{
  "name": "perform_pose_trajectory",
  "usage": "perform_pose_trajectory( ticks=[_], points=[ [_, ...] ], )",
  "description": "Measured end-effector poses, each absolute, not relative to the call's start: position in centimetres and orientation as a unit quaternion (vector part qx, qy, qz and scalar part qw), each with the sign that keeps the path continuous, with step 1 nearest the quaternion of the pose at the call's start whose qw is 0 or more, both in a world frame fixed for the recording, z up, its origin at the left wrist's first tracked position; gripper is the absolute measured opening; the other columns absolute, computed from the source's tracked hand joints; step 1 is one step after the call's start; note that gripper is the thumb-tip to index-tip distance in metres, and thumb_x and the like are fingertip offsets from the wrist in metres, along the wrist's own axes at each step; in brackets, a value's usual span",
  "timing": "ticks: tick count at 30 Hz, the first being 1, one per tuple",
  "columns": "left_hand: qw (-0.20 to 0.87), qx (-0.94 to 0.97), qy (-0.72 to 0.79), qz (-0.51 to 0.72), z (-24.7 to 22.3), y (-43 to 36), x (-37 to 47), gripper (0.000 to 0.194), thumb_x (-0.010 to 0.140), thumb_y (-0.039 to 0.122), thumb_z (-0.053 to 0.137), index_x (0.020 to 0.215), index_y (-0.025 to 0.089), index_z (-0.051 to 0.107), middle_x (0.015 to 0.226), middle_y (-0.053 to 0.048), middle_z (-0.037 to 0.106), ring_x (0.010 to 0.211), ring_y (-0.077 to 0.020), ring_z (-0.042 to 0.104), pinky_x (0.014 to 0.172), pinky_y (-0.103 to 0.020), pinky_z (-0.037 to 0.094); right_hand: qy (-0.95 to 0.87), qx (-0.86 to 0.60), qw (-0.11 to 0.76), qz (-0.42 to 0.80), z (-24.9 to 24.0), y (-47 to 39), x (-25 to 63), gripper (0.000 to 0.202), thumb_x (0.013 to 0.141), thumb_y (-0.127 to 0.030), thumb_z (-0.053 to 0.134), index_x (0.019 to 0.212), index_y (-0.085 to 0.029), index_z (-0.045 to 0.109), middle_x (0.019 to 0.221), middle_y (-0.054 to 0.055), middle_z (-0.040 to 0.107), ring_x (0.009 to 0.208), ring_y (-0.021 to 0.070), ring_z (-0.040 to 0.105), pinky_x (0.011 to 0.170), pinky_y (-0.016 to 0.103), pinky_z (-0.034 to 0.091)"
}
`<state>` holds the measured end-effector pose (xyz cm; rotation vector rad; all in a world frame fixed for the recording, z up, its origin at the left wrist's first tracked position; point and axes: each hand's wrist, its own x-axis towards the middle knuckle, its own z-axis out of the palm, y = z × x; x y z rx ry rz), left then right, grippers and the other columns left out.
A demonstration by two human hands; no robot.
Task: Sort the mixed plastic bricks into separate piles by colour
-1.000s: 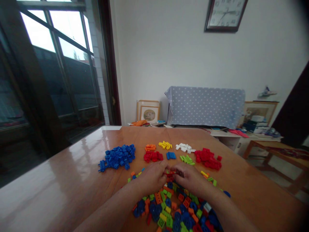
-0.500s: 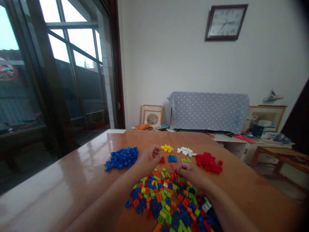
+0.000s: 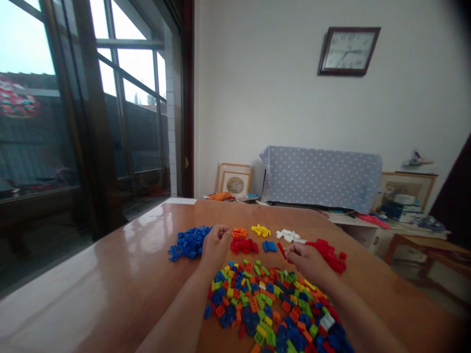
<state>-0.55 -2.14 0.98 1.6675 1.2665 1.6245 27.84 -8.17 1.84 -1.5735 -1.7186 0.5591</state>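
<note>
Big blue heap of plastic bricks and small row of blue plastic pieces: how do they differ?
The big blue heap of plastic bricks is many times larger than the small row of blue plastic pieces. The heap is jumbled; the row's pieces lie neatly side by side. The left hand is at the heap's edge, while the row is clear of both hands. Both lie on the glossy brown table.

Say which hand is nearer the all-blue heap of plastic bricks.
Left. The left hand is at the right edge of the blue heap; the right hand is farther right, by the red plastic brick heap.
</note>
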Motion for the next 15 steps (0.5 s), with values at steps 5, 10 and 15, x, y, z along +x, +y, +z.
perform_pose_trajectory(
  ticks=[5,10,15],
  points=[
    [0.229,0.617,0.467,0.590,1.0,-1.5,-1.2,0.019,0.085,0.034,0.054,0.090,0.018,0.060,0.080,0.000,0.064,0.074,-0.0154,0.059,0.067,-0.025,0.043,-0.677,-0.630,0.322,0.202,2.3,-6.8,27.4,0.021,0.077,-0.035,0.053,0.068,-0.018,0.059,0.061,-0.001,0.057,0.060,0.0132,0.050,0.053,0.022,0.034],
    [0.227,0.633,0.465,0.576,0.9,-1.6,-1.1,0.016,0.086,0.032,0.052,0.086,0.018,0.060,0.077,0.001,0.064,0.072,-0.0147,0.059,0.065,-0.025,0.042,-0.647,-0.672,0.291,0.214,0.9,-3.1,26.2,0.020,0.076,-0.032,0.052,0.064,-0.017,0.059,0.058,-0.001,0.057,0.054,0.0115,0.050,0.050,0.021,0.034],
    [0.213,0.641,0.472,0.567,0.9,-1.7,-1.3,0.016,0.086,0.032,0.052,0.085,0.019,0.061,0.076,0.001,0.064,0.072,-0.0147,0.059,0.066,-0.025,0.041,-0.630,-0.695,0.271,0.215,-0.9,1.0,23.9,0.025,0.074,-0.030,0.056,0.053,-0.018,0.054,0.043,-0.002,0.048,0.042,0.0117,0.047,0.044,0.022,0.032]
  ],
)
